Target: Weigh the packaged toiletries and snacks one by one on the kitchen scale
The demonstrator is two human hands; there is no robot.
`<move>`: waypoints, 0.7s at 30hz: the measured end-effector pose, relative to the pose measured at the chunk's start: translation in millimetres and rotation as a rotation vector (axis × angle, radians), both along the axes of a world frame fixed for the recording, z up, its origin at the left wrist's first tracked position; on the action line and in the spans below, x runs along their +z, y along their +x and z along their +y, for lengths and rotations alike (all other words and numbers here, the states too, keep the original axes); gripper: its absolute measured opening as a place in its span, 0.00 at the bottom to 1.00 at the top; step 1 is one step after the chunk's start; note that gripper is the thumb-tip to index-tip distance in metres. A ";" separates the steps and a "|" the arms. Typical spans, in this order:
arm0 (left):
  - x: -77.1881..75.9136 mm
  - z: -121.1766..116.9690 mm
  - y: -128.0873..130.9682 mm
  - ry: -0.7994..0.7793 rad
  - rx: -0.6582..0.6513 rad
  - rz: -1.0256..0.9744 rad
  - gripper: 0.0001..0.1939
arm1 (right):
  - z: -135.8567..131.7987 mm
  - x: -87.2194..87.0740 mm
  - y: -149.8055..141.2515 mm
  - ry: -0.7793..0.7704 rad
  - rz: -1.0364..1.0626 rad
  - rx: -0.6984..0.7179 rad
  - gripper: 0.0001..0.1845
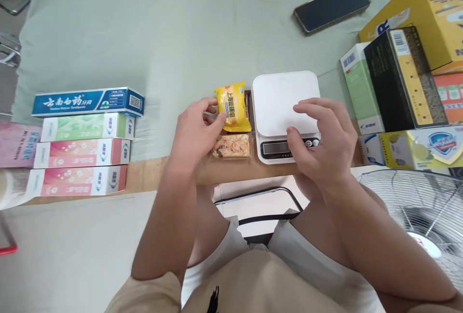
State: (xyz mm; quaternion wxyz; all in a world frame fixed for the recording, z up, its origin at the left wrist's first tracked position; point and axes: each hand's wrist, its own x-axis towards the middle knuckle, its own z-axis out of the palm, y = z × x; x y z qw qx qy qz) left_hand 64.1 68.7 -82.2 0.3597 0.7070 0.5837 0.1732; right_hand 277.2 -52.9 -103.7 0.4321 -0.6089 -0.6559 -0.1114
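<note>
A yellow-wrapped bar of soap (pixel 232 105) is beside the kitchen scale, with a wrapped biscuit-like snack (pixel 232 146) just in front of it. My left hand (pixel 198 129) has its thumb and curled fingers at the soap's left edge; the far fingertips are partly hidden. Over the right side of the white kitchen scale (pixel 284 98) hovers my right hand (pixel 323 139), fingers apart and holding nothing. Its thumb is near the scale's display (pixel 275 148) and buttons. The scale's platform carries nothing. A dark strip shows between the soap and the scale.
Toothpaste boxes (pixel 87 102) are lined up at the left beside a pink package (pixel 20 144). A phone (pixel 332 7) lies at the back right. Several boxes, including a black one (pixel 392 81) and a yellow carton (pixel 408 9), crowd the right. Below them is a fan (pixel 415 211).
</note>
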 end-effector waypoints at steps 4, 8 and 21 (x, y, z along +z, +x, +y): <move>-5.4 0.0 7.4 -0.013 -0.011 -0.147 0.16 | 0.0 -1.2 -1.7 -0.009 0.002 0.015 0.19; -10.0 -1.2 14.8 0.001 0.009 -0.229 0.13 | 0.1 -1.2 -4.1 -0.031 0.005 -0.007 0.17; 7.2 -20.3 39.4 0.680 0.055 -0.443 0.05 | -5.8 20.1 -4.8 0.094 0.087 0.042 0.13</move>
